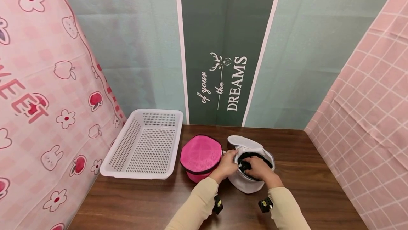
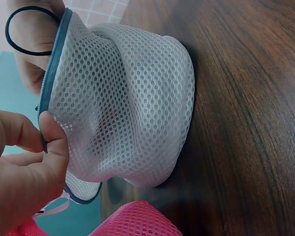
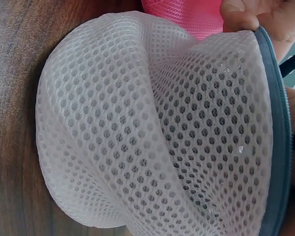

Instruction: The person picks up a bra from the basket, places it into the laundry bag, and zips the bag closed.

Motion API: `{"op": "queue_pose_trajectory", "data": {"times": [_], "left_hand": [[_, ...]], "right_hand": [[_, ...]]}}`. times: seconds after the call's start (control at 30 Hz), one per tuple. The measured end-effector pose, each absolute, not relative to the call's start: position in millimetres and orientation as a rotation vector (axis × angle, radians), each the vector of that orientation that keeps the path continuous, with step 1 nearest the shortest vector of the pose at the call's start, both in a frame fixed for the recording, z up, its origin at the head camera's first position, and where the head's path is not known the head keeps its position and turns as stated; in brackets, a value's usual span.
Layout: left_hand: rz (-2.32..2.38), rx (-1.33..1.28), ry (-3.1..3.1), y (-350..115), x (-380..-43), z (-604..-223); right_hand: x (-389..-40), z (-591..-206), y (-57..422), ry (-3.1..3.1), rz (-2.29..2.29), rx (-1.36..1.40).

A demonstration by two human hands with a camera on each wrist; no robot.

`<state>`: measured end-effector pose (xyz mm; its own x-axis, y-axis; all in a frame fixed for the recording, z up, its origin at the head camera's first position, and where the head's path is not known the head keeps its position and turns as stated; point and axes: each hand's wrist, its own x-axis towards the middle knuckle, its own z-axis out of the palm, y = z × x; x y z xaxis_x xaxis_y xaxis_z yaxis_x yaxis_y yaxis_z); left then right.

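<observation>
A white mesh laundry bag (image 1: pixel 247 186) stands on the table with its zipped lid (image 1: pixel 243 141) folded back. My left hand (image 1: pixel 227 167) pinches the dark zipper rim (image 2: pixel 52 73) between thumb and forefinger. Over the opening, my right hand (image 1: pixel 259 169) reaches in from the right, its fingers at a black cloth item (image 1: pixel 244 166) inside. A thin black loop (image 2: pixel 9 32) sticks out above the rim beside the right hand. How the right fingertips lie is hidden by the bag's wall in both wrist views.
Just left of the white bag stands a bright pink mesh bag (image 1: pixel 202 153), its top closed over. Farther left is a white perforated plastic basket (image 1: pixel 134 175). Printed curtains hang behind and on both sides of the wooden table (image 1: pixel 306 201).
</observation>
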<state>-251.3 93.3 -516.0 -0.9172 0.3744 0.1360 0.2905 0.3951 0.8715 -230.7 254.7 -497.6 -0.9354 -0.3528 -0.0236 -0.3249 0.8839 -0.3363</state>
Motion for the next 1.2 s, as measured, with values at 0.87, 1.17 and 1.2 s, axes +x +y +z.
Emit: {"op": "queue_pose_trajectory", "data": {"times": [0.87, 1.17, 1.2], "left_hand": [[1.9, 0.681, 2.022, 80, -244, -491], [1.808, 0.67, 2.145, 78, -243, -489], [1.779, 0.678, 2.184, 78, -243, -488]], "right_hand": [[-248, -492, 243, 2.901, -0.305, -0.472], [-243, -489, 245, 2.889, -0.417, -0.43], [-242, -488, 245, 2.891, -0.45, -0.431]]}}
